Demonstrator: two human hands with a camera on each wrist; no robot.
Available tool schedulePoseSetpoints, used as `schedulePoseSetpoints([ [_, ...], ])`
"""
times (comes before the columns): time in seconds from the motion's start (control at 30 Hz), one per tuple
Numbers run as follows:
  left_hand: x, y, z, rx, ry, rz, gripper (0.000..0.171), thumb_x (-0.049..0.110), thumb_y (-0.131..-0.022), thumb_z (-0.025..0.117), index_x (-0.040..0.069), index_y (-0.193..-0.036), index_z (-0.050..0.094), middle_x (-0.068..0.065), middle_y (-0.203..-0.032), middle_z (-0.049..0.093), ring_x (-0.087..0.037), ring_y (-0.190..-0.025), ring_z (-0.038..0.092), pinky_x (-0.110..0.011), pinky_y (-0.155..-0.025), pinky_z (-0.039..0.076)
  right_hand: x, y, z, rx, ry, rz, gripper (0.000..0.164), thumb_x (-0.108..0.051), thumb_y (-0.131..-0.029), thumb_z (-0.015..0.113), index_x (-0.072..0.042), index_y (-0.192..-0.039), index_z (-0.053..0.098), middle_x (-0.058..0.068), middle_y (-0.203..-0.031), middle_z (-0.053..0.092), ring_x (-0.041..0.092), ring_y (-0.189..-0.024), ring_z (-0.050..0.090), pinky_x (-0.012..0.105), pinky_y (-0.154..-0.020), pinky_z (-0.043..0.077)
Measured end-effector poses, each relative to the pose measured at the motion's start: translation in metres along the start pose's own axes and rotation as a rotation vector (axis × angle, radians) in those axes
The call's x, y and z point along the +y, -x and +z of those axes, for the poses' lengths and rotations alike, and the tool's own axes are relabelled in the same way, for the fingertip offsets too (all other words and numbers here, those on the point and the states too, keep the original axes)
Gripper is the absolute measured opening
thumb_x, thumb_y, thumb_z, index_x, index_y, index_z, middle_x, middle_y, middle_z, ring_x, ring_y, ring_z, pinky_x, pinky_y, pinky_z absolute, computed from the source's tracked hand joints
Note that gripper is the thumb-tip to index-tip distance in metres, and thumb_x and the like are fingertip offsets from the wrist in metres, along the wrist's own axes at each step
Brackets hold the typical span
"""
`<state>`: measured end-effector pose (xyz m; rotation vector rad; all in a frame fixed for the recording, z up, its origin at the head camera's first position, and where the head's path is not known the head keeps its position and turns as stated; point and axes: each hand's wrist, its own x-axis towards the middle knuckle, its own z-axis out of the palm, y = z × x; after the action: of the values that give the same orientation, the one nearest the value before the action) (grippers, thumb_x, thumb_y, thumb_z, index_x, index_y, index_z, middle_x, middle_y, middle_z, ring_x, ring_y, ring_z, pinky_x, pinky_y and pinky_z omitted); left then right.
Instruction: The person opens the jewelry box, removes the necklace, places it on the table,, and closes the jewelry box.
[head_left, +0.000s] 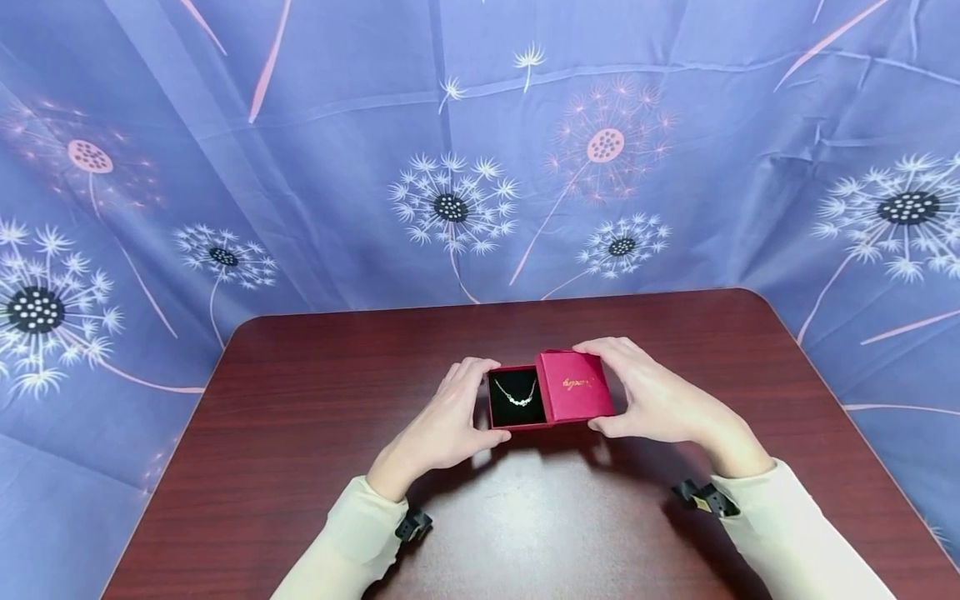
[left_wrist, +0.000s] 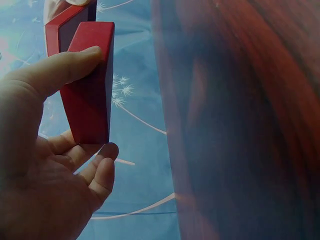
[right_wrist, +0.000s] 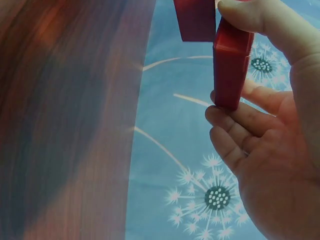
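My left hand [head_left: 442, 423] grips the base of a small red jewelry box [head_left: 517, 428] by its left side, thumb on the near wall and fingers at the far one. Inside, a thin necklace [head_left: 520, 402] with a row of small pale stones lies on a black pad [head_left: 504, 416]. The red lid [head_left: 588, 402], marked with gold lettering, is pinched by my right hand [head_left: 648, 396] between thumb and fingers. Lid and base are side by side, the lid at the base's right edge. From the left wrist, the base [left_wrist: 87, 107] appears nearest; the right wrist view shows the lid [right_wrist: 231, 72] closest.
A dark reddish-brown wooden table [head_left: 300, 450] lies below both hands, with a bright glare spot near the front. Behind it hangs a blue cloth [head_left: 337, 167] with dandelion prints. Black straps [head_left: 705, 498] show at the sleeve cuffs.
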<state>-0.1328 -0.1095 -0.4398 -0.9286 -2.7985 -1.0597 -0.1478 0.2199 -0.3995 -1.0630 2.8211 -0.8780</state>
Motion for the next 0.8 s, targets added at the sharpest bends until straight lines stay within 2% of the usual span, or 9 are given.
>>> schedulePoseSetpoints([
  [0.33,0.001,0.004,0.004,-0.062,0.031,-0.051,0.091,0.025,-0.084,0.093,0.003,-0.154,0.038,-0.007,-0.148,0.046,-0.017,-0.139,0.045,-0.035,-0.120,0.036,0.018,0.019,-0.006,-0.003,0.020,0.068,0.089,-0.024,-0.074,0.096,-0.014,-0.150,0.050,-0.003,-0.137,0.058,0.019,-0.124,0.049,0.049,-0.097,0.049],
  [0.57,0.003,0.007,0.008,-0.074,0.051,-0.082,0.088,0.021,-0.082,0.094,0.004,-0.151,0.040,-0.008,-0.144,0.039,-0.019,-0.121,0.058,-0.035,-0.108,0.048,0.028,0.033,-0.014,-0.020,0.051,0.091,0.089,-0.025,-0.073,0.098,-0.012,-0.148,0.052,-0.002,-0.134,0.061,0.020,-0.120,0.051,0.049,-0.095,0.047],
  [0.8,0.002,0.011,0.012,-0.096,0.027,-0.092,0.092,0.024,-0.082,0.094,0.005,-0.152,0.038,-0.009,-0.143,0.039,-0.019,-0.115,0.060,-0.035,-0.105,0.051,0.039,0.049,-0.023,-0.058,0.088,0.154,0.090,-0.027,-0.071,0.099,-0.008,-0.146,0.053,0.006,-0.136,0.061,0.028,-0.123,0.050,0.056,-0.097,0.043],
])
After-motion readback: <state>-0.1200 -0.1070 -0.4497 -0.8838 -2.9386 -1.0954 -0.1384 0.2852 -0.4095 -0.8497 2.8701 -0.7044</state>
